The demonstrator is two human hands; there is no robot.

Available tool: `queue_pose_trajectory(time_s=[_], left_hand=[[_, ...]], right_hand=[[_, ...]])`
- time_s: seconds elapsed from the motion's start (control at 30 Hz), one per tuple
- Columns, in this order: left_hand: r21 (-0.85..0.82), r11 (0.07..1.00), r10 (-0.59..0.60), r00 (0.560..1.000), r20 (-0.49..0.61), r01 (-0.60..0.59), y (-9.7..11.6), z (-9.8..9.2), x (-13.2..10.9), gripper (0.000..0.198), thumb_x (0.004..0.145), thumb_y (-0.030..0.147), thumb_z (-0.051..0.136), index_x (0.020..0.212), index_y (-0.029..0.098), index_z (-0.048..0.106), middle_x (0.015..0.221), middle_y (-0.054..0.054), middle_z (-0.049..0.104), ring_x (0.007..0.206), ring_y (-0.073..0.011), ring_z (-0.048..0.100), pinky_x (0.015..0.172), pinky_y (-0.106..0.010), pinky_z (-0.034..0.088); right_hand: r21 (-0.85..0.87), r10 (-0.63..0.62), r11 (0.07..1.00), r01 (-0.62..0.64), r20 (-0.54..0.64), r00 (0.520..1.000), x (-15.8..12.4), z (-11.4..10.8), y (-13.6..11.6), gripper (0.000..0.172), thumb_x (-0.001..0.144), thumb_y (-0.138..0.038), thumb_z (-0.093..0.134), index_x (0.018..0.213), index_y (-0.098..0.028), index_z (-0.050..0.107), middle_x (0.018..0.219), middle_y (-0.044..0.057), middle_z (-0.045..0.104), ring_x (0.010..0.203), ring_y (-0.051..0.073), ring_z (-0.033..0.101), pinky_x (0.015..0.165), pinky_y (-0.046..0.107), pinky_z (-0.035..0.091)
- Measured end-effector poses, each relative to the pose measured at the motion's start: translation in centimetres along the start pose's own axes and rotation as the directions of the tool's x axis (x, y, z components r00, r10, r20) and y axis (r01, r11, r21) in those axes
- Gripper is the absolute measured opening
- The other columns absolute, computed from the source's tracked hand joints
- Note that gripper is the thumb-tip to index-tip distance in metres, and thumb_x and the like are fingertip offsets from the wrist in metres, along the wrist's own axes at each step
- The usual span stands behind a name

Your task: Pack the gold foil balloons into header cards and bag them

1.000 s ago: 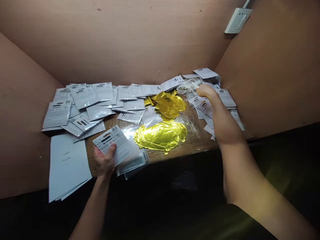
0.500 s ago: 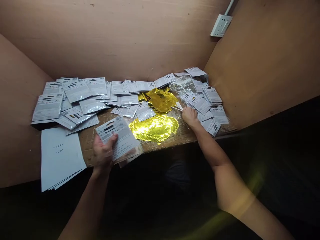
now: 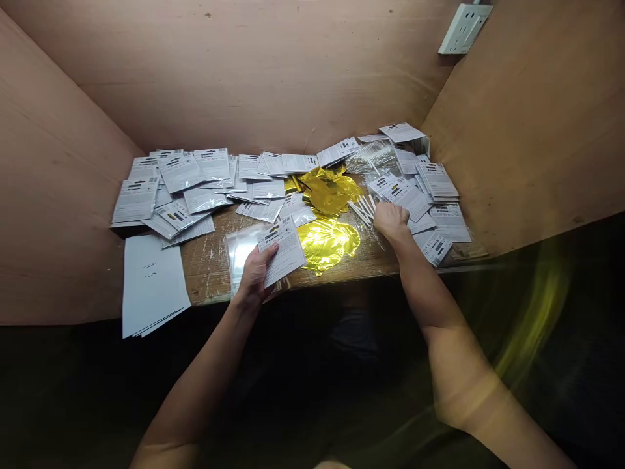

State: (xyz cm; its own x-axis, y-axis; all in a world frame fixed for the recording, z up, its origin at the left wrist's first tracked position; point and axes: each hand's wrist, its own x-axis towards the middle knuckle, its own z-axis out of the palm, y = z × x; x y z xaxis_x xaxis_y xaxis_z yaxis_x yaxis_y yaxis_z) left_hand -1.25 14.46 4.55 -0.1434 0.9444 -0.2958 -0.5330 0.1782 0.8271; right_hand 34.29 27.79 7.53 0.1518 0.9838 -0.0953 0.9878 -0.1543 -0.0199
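Observation:
My left hand (image 3: 254,268) is closed on a white printed card (image 3: 282,253) with a hang slot, thumb on top, near the table's front edge. Clear plastic bags (image 3: 237,251) show behind that hand. Just right of the card lies a shiny gold foil balloon (image 3: 329,242), flat, with more crumpled gold foil (image 3: 332,192) behind it. My right hand (image 3: 391,219) is closed at the ends of several thin white straws (image 3: 361,210) on the right of the table. Its fingertips are partly hidden.
Packets with printed cards (image 3: 205,166) are heaped along the back and at both sides. White sheets (image 3: 152,280) overhang the front left edge of the wooden table (image 3: 205,264). Board walls (image 3: 273,71) enclose it on three sides, with a socket (image 3: 465,28) at upper right.
The view has shifted, so the table appears further right. My left hand has brought the card nearer the gold foil; clear bags now show behind it. More straws show beside my right hand.

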Motion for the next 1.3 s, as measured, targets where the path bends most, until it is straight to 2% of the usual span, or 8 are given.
queue_pose_trajectory(time_s=[0.3,0.5,0.63,0.7,0.77,1.03,1.17,1.3], left_hand=[[-0.034,0.999,-0.004,1.0,0.022,0.005,-0.5,-0.2,-0.5,0.045,0.081,0.026,0.086,0.122,0.015,0.072,0.115,-0.011,0.08,0.093,-0.0241,0.079,0.083,-0.034,0.069],[-0.043,0.999,0.016,0.998,0.057,-0.014,-0.6,-0.6,-0.6,0.054,0.078,0.034,0.09,0.125,0.015,0.068,0.112,-0.01,0.08,0.094,-0.0264,0.079,0.087,-0.039,0.067],[-0.029,0.999,0.044,0.994,0.098,-0.042,-0.9,-0.7,-0.7,0.055,0.08,0.036,0.09,0.127,0.015,0.068,0.116,-0.011,0.08,0.097,-0.0272,0.078,0.086,-0.038,0.066],[0.001,0.999,0.053,0.993,0.103,-0.053,-0.9,-0.6,-0.9,0.055,0.081,0.037,0.09,0.127,0.016,0.068,0.118,-0.012,0.08,0.098,-0.0276,0.078,0.084,-0.038,0.066],[0.032,0.997,0.065,0.992,0.108,-0.069,-0.8,-0.4,-1.3,0.056,0.081,0.038,0.09,0.127,0.016,0.068,0.12,-0.012,0.08,0.1,-0.0291,0.078,0.086,-0.039,0.065],[0.092,0.991,0.082,0.989,0.127,-0.094,-1.4,-0.7,-2.6,0.064,0.077,0.041,0.094,0.127,0.017,0.063,0.124,-0.014,0.078,0.106,-0.0316,0.078,0.096,-0.047,0.063],[0.219,0.953,0.183,0.975,0.13,-0.208,-3.1,-1.1,-3.3,0.054,0.082,0.043,0.09,0.121,0.021,0.059,0.115,-0.009,0.078,0.102,-0.0267,0.076,0.093,-0.042,0.062],[0.431,0.839,0.293,0.943,0.156,-0.332,-4.4,-0.9,-4.9,0.037,0.093,0.041,0.08,0.118,0.023,0.059,0.11,-0.008,0.076,0.098,-0.0248,0.074,0.087,-0.037,0.059]], right_hand=[[0.019,-0.041,0.999,0.041,0.001,0.999,-1.2,1.8,-2.5,0.037,0.104,-0.029,0.059,0.126,-0.007,0.078,0.126,0.029,0.075,0.117,0.037,0.073,0.097,0.041,0.051],[0.187,-0.151,0.959,0.212,-0.294,0.944,-4.8,0.9,-3.7,0.032,0.103,-0.029,0.053,0.089,-0.012,0.076,0.097,0.021,0.076,0.104,0.032,0.066,0.098,0.046,0.044],[0.765,-0.437,0.512,0.391,-0.159,0.885,-11.0,-0.5,-7.4,0.04,0.1,-0.046,0.056,0.07,-0.02,0.058,0.069,0.002,0.056,0.07,0.017,0.05,0.069,0.031,0.04],[0.909,-0.53,0.276,0.312,-0.127,0.838,-13.5,-0.6,-9.5,0.044,0.096,-0.054,0.06,0.067,-0.022,0.054,0.065,-0.002,0.048,0.065,0.014,0.042,0.062,0.028,0.035],[0.951,-0.531,0.191,0.242,-0.107,0.841,-14.9,-0.4,-11.2,0.046,0.093,-0.058,0.064,0.066,-0.022,0.052,0.065,-0.003,0.045,0.065,0.014,0.039,0.061,0.028,0.034],[0.995,-0.417,0.099,-0.008,0.049,0.908,-16.0,3.3,-13.5,0.059,0.083,-0.076,0.075,0.071,-0.023,0.05,0.064,-0.005,0.048,0.063,0.013,0.044,0.058,0.026,0.04],[0.984,-0.366,-0.002,-0.179,0.166,0.916,-18.1,5.5,-13.7,0.056,0.091,-0.08,0.063,0.094,-0.024,0.065,0.079,0.001,0.069,0.073,0.02,0.062,0.067,0.033,0.054],[0.989,-0.374,0.051,-0.14,0.149,0.915,-19.7,7.1,-13.0,0.065,0.096,-0.082,0.054,0.106,-0.02,0.073,0.092,0.009,0.077,0.082,0.027,0.071,0.071,0.038,0.059]])
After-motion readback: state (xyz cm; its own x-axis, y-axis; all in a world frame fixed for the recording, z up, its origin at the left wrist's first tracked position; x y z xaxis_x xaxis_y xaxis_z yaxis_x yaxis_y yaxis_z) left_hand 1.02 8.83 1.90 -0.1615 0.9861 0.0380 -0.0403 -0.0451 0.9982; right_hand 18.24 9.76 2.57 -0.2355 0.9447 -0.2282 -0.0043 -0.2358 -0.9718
